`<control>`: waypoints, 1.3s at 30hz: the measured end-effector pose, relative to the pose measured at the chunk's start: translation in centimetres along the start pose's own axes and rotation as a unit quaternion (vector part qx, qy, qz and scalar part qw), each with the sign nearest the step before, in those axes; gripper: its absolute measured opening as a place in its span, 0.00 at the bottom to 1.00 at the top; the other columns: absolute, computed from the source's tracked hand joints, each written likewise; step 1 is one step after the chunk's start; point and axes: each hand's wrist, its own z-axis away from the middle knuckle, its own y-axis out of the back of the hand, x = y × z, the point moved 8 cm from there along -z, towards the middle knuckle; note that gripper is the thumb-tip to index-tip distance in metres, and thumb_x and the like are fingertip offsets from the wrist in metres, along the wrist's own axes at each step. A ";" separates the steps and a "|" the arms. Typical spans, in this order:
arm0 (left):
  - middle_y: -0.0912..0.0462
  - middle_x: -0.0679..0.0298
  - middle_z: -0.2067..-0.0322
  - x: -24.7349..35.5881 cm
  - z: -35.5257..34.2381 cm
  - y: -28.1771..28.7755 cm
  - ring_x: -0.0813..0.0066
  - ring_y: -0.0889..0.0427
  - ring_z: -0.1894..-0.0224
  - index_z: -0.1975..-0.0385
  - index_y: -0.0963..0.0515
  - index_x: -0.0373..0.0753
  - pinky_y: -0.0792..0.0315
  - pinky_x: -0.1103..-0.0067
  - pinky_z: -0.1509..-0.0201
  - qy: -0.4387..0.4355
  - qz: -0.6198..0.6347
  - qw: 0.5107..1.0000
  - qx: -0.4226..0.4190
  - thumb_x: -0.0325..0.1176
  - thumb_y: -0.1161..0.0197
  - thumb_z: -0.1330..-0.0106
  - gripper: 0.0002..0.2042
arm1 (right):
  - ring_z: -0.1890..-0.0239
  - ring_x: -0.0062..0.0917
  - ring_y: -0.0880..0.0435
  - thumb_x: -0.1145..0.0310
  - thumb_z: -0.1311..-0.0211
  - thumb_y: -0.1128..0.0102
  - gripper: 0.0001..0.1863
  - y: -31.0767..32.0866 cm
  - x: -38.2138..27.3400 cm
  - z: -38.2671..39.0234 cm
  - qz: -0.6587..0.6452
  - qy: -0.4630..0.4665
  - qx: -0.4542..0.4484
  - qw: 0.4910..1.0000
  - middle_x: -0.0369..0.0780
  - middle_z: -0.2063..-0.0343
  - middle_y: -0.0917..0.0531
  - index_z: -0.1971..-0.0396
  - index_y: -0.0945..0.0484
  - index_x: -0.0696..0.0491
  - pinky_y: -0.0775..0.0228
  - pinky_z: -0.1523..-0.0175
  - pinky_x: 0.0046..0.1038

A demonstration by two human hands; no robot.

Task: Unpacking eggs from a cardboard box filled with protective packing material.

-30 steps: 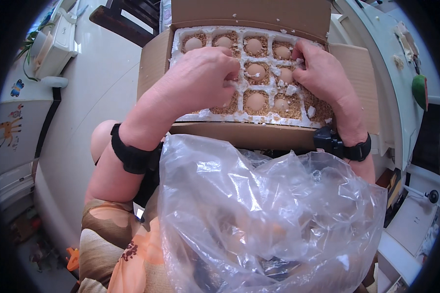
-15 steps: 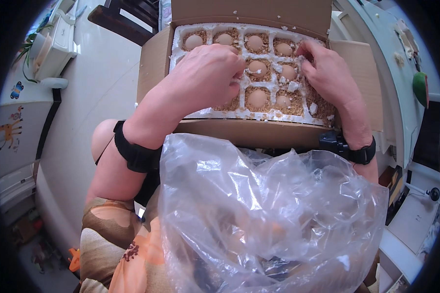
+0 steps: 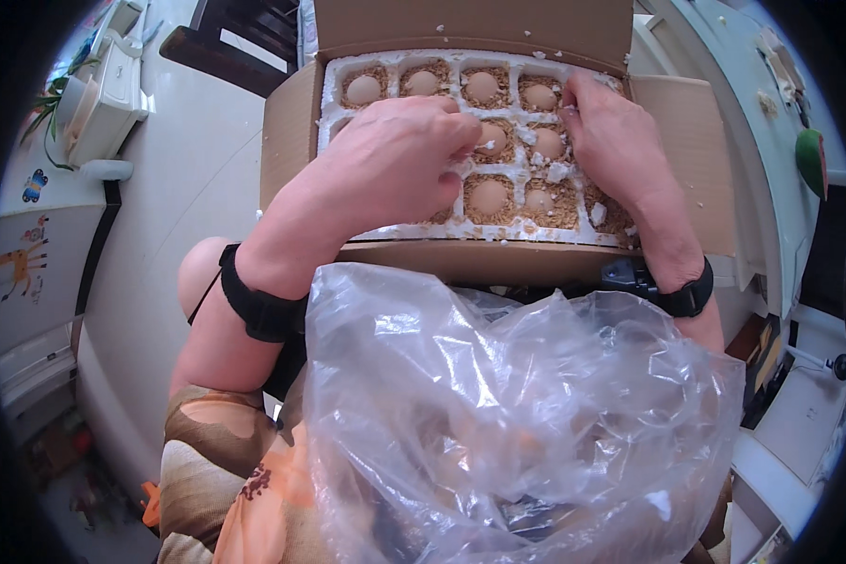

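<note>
A white foam tray point(image 3: 451, 64) with square compartments sits inside an open cardboard box point(image 3: 479, 23). Brown eggs point(image 3: 482, 87) rest singly in several compartments, bedded in tan husks point(image 3: 559, 209). Curled over the tray's left-middle part is my left hand point(image 3: 395, 155), closed, its fingertips bent down beside an egg; anything in them is hidden. My right hand point(image 3: 616, 136) bends over the right-hand column, thumb and fingers drawn together by the foam divider; what they grip cannot be made out. White foam crumbs point(image 3: 558, 173) lie on the dividers, husks and one egg.
A crumpled clear plastic bag point(image 3: 526, 423) lies in front of me, near side of the box. Behind the box at left stands a dark wooden chair point(image 3: 230, 47). A pale green-white surface point(image 3: 738, 122) with foam scraps runs along the right.
The view has shifted slightly, so the near box edge sits lower. My right hand's thumb and fingers have come closer together. My left hand stays curled over the tray.
</note>
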 end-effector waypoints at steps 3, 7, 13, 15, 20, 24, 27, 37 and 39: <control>0.22 0.58 0.69 0.4 0.4 -0.2 0.56 0.20 0.62 0.67 0.22 0.36 0.26 0.66 0.57 -0.026 0.011 0.999 -0.014 0.25 0.36 0.49 0.09 | 0.59 0.46 0.18 0.66 0.34 0.48 0.08 -0.1 0.1 0.1 0.028 -0.026 -0.025 0.999 0.47 0.64 0.17 0.60 0.30 0.53 0.28 0.55 0.46; 0.22 0.59 0.66 0.8 0.3 -0.3 0.56 0.20 0.60 0.64 0.20 0.38 0.25 0.67 0.55 -0.039 0.003 0.999 -0.029 0.23 0.36 0.49 0.11 | 0.60 0.46 0.18 0.67 0.34 0.48 0.07 -0.1 -0.3 0.6 -0.004 0.000 -0.016 1.000 0.47 0.64 0.17 0.61 0.29 0.52 0.28 0.56 0.46; 0.22 0.60 0.66 0.8 0.6 0.0 0.58 0.20 0.60 0.68 0.18 0.38 0.25 0.67 0.56 -0.055 -0.011 0.998 -0.024 0.22 0.36 0.47 0.07 | 0.59 0.45 0.18 0.68 0.36 0.46 0.06 1.1 -0.5 1.2 -0.033 0.010 0.015 0.999 0.46 0.63 0.17 0.64 0.26 0.54 0.27 0.56 0.43; 0.22 0.60 0.67 1.0 0.4 -0.2 0.58 0.20 0.60 0.69 0.18 0.38 0.25 0.67 0.56 -0.075 -0.007 0.997 -0.004 0.22 0.36 0.47 0.07 | 0.59 0.44 0.18 0.68 0.37 0.46 0.06 1.4 -0.2 1.4 -0.027 0.016 0.033 0.999 0.45 0.63 0.17 0.64 0.26 0.54 0.27 0.55 0.42; 0.21 0.61 0.69 0.5 0.3 -0.7 0.57 0.20 0.62 0.71 0.18 0.38 0.25 0.67 0.58 -0.079 -0.018 0.997 0.000 0.23 0.35 0.48 0.06 | 0.58 0.44 0.18 0.67 0.37 0.44 0.08 1.0 0.1 1.1 -0.015 -0.001 0.022 1.000 0.45 0.63 0.18 0.62 0.25 0.54 0.27 0.54 0.40; 0.22 0.61 0.71 0.4 -0.2 -0.6 0.58 0.20 0.64 0.73 0.19 0.37 0.25 0.67 0.60 -0.095 -0.006 0.995 0.013 0.23 0.36 0.48 0.04 | 0.59 0.44 0.18 0.67 0.37 0.44 0.08 0.9 0.0 1.1 -0.015 -0.004 0.012 1.000 0.45 0.62 0.18 0.62 0.25 0.55 0.27 0.54 0.41; 0.23 0.60 0.71 0.5 -0.3 -0.9 0.58 0.20 0.64 0.72 0.19 0.37 0.25 0.67 0.60 -0.080 0.013 0.997 0.021 0.23 0.35 0.48 0.04 | 0.59 0.45 0.18 0.66 0.37 0.44 0.09 1.0 0.3 1.1 -0.036 0.021 0.049 0.998 0.46 0.63 0.17 0.62 0.26 0.54 0.27 0.55 0.42; 0.22 0.60 0.68 -0.4 0.4 0.9 0.59 0.19 0.64 0.67 0.19 0.37 0.25 0.69 0.60 -0.058 0.013 0.997 0.046 0.26 0.34 0.42 0.05 | 0.58 0.45 0.19 0.68 0.36 0.45 0.08 1.7 1.3 0.7 -0.068 0.025 0.011 0.997 0.48 0.64 0.17 0.63 0.25 0.57 0.28 0.53 0.41; 0.22 0.60 0.70 -2.0 1.5 1.6 0.62 0.18 0.66 0.65 0.19 0.37 0.25 0.70 0.62 -0.046 0.012 0.998 0.049 0.27 0.34 0.42 0.07 | 0.56 0.44 0.19 0.69 0.37 0.46 0.08 2.9 1.8 0.8 -0.088 0.038 0.024 0.995 0.47 0.62 0.17 0.64 0.24 0.57 0.28 0.51 0.40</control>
